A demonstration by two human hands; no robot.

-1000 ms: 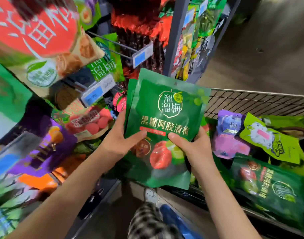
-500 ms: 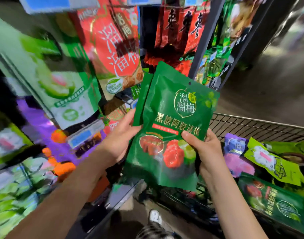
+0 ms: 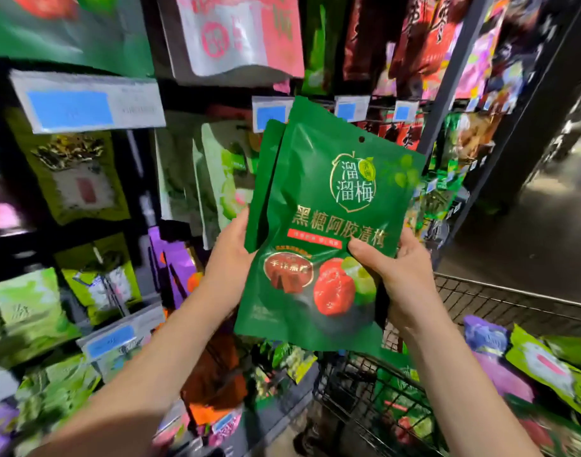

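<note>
I hold a dark green snack pouch (image 3: 328,206) with gold Chinese lettering and a red plum picture upright in front of the shelf. A second green pouch (image 3: 266,179) sits just behind it, its edge showing at the left. My left hand (image 3: 231,255) grips the pouches' left edge, fingers hidden behind them. My right hand (image 3: 401,278) holds the lower right edge, thumb pressed on the front of the pouch.
Hanging snack bags and blue price tags (image 3: 84,105) fill the rack on the left and above. A dark upright post (image 3: 447,80) stands behind the pouch. A wire shopping cart (image 3: 500,301) at lower right holds purple (image 3: 493,357) and lime green (image 3: 546,367) bags.
Both hands have lifted the green pouches upward, away from the cart and toward the higher pegs. The view has tilted up along the rack.
</note>
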